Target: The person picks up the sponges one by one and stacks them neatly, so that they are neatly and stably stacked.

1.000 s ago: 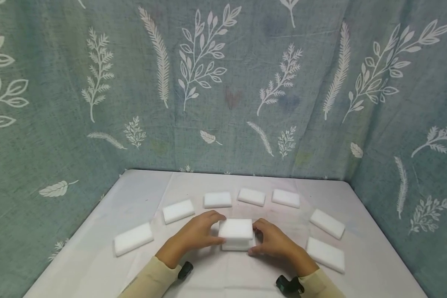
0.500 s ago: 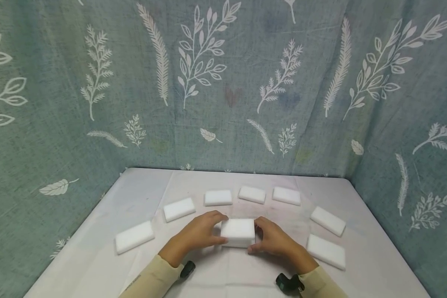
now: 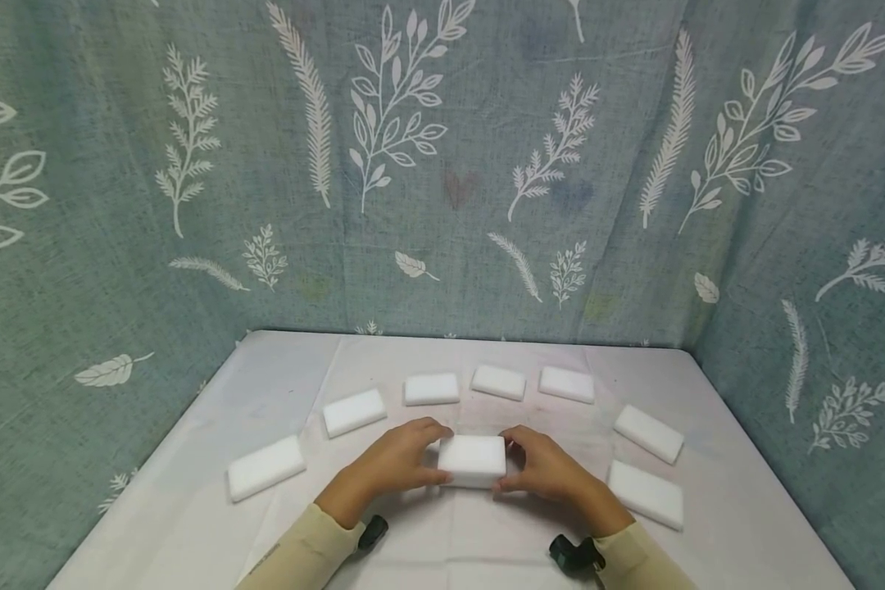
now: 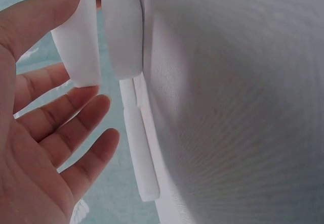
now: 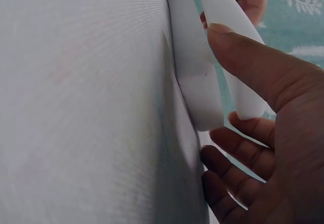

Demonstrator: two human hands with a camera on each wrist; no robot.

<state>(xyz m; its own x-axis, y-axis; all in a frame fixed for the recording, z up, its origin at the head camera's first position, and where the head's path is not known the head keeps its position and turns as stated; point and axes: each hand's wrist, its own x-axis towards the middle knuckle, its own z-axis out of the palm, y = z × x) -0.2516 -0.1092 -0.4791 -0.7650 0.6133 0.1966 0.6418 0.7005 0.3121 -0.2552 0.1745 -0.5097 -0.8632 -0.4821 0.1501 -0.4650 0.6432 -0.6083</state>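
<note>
Both hands hold one white sponge block point(image 3: 472, 452) level at the table's middle. My left hand point(image 3: 398, 459) pinches its left end, thumb on the near side and fingertips behind. At the other end, my right hand point(image 3: 549, 467) grips it the same way. A second white sponge block point(image 4: 121, 37) lies flat on the table beneath. In the left wrist view a narrow gap separates the held block point(image 4: 81, 47) from it. The right wrist view also shows a gap between the held block point(image 5: 248, 95) and the lower block point(image 5: 192, 57). From the head, the upper block mostly hides the lower one.
Several more white blocks lie in an arc on the white-covered table point(image 3: 383, 549): one at far left point(image 3: 265, 469), some along the back point(image 3: 431, 389), two at right point(image 3: 645, 494). A leaf-patterned green curtain point(image 3: 442, 246) encloses the back and sides.
The upper block has shifted slightly right and now lines up over the lower one, which showed at its front and right before. Both hands have moved slightly with it.
</note>
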